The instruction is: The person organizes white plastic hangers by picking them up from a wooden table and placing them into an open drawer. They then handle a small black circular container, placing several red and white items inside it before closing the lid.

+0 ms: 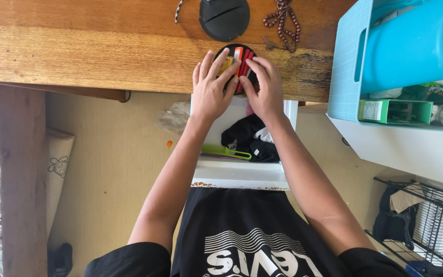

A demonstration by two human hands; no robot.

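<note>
Left arm: bare, extended forward from the torso, elbow slightly bent, forearm angled inward.
Right arm: bare, extended forward, forearm angled inward toward the left arm.
Left hand (210, 87): back facing up, fingers spread and extended forward, fingertips pressed down.
Right hand (265, 88): back facing up, fingers curled forward and down, index finger tip meeting the left hand's fingertips.
Hand spacing: close together, fingertips nearly touching at the front, wrists apart.
Wrists: straight, in line with forearms.
</note>
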